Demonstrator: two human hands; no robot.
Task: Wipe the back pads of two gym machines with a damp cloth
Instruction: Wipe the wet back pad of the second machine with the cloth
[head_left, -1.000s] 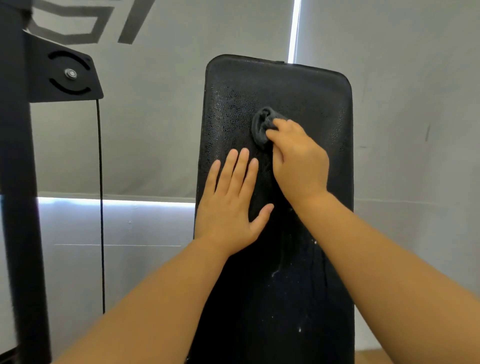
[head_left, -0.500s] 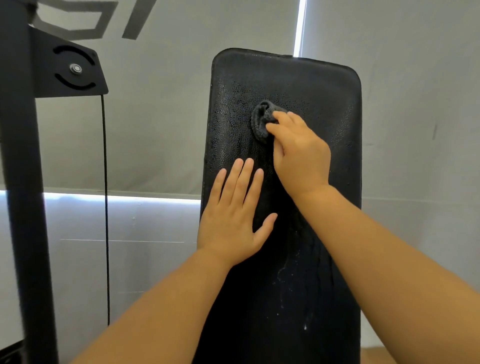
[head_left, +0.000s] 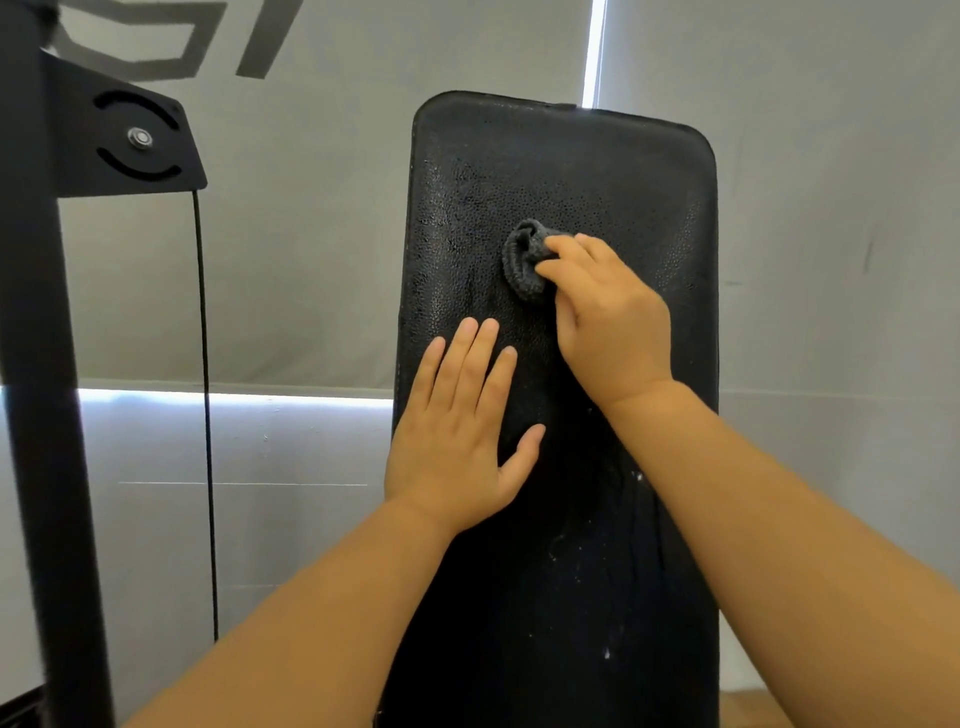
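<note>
Head view, single moment. Back pad (head_left: 561, 171) upright, long axis vertical, rounded top corners uppermost, padded face turned toward the camera; lower end runs out of view at the bottom edge. Surface black and pebbled, pale specks scattered low on the right side.

Right hand (head_left: 610, 317) on the upper middle of the pad, fingers curled and pinching a bunched dark cloth (head_left: 524, 262), wad pressed against the face. Bunching probably gives a firm lump to rub with, but covers little area per stroke.

Left hand (head_left: 457, 431) flat on the pad just below and left of the cloth, fingers spread slightly and pointing up, thumb out to the right, holding nothing. Likely braced there to steady the pad against the rubbing push.

Black machine post (head_left: 36, 364) with a bolted plate (head_left: 130, 140) at far left, thin cable (head_left: 205, 415) hanging below it, well apart from the pad.

Judgement: first pad in hand, specked lower part apparently not yet wiped.
</note>
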